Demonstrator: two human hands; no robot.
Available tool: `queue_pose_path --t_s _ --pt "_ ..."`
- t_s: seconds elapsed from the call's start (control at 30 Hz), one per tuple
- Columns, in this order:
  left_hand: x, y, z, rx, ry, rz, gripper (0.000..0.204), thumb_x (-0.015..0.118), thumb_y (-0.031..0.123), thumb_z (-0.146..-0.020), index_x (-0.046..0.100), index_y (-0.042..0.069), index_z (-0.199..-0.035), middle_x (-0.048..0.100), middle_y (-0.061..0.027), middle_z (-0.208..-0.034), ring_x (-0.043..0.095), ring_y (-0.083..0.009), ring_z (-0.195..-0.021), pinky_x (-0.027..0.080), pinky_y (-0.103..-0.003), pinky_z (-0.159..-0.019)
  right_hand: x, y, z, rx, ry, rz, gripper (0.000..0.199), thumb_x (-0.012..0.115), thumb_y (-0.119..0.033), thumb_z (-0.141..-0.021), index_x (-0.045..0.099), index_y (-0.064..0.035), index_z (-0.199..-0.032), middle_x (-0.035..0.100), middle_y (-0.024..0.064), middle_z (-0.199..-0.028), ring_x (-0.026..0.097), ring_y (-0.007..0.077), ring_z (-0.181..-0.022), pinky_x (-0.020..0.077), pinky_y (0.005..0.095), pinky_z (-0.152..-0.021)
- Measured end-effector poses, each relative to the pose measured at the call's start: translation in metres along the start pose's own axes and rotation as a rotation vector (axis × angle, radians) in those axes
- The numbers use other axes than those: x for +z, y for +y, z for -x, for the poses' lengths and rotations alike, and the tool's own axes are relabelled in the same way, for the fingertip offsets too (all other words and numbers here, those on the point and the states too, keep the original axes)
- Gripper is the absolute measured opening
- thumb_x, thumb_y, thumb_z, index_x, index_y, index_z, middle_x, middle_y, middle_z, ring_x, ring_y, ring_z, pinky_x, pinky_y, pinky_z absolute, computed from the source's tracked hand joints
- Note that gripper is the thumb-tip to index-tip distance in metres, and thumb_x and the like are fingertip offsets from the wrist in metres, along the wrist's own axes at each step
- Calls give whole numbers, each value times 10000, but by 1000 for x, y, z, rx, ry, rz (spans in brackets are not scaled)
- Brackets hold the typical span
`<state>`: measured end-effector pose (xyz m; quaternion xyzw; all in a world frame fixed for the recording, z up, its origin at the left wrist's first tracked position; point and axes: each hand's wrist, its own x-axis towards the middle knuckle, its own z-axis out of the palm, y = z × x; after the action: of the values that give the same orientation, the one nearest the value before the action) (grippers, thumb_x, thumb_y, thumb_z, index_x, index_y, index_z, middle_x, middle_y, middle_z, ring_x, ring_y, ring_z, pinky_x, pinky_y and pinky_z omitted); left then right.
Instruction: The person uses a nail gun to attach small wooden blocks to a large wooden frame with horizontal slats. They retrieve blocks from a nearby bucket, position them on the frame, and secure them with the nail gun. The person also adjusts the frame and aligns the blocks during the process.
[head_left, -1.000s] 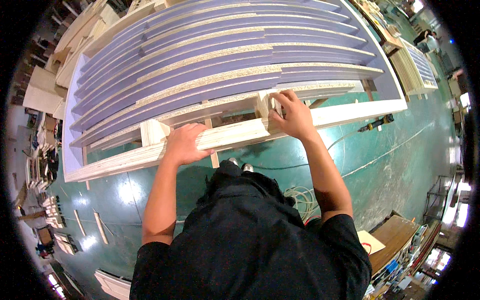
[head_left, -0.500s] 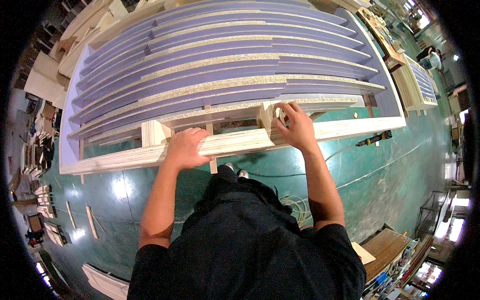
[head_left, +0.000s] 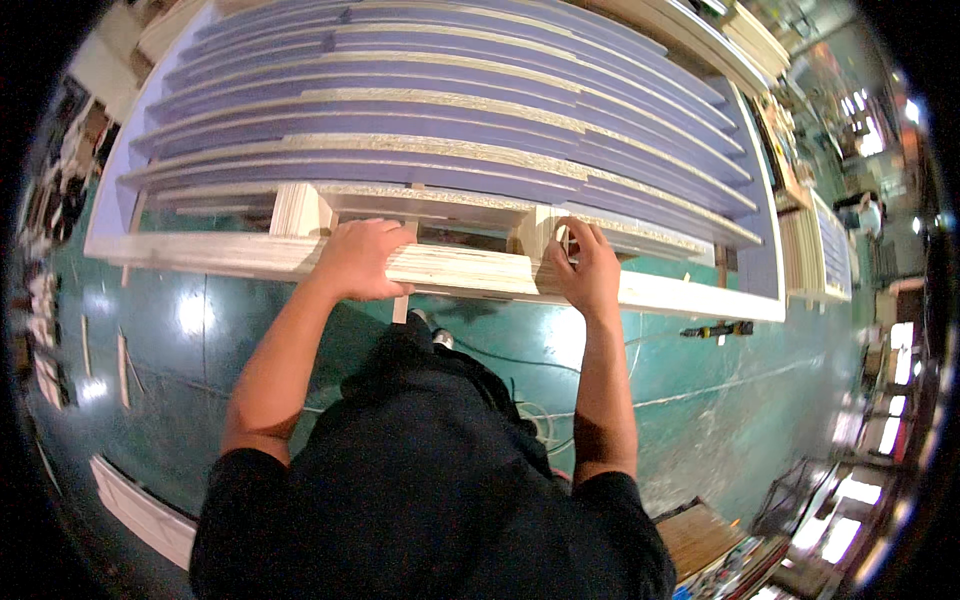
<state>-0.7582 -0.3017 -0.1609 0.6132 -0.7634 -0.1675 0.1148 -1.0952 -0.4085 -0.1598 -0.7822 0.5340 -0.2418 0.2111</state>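
Observation:
A long plywood rail runs along the near side of a large frame of lilac slatted boards. My left hand is wrapped over the rail, thumb on its near side, right of a pale plywood block. On the right, my right hand lies against the rail, its fingers curled over the top beside a second block. Its thumb and forefinger bend toward each other; whatever is between them is too small to make out. Below the rail, a thin wood strip sticks out between my hands.
A yellow-and-black power drill is beyond the rail's near side at right. A hose coils on the green floor near my legs. Another slatted unit stands at far right. Wood strips and a white panel lie at left.
My view has turned, so the frame and drill sit further left in the picture. Both hands stay at nearly the same places on the rail.

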Motion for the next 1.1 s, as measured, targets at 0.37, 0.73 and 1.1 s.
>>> queue_pose_path --t_s 0.37,0.73,1.1 --pt "1 -4 4 14 14 41 574 882 418 -630 678 145 -1091 671 -68 -1011 659 -322 -1031 521 -493 -861 9 8 1 -103 38 84 342 719 -211 -931 665 -91 -1246 683 126 -1054 690 254 -881 558 387 -783" --pt "0 0 3 -20 -51 37 615 873 443 -666 672 159 -1172 696 -55 -1098 653 -306 -1106 524 -481 -902 11 26 -2 -113 16 148 385 739 -255 -905 657 -100 -1248 685 133 -1014 696 306 -829 564 403 -775" --pt "-9 9 -5 -53 -65 -2 586 886 430 -652 706 173 -1147 710 -62 -1098 683 -304 -1042 556 -452 -882 -1 8 0 -36 32 42 363 706 -312 -917 650 -172 -1247 697 113 -1097 705 357 -908 567 443 -778"
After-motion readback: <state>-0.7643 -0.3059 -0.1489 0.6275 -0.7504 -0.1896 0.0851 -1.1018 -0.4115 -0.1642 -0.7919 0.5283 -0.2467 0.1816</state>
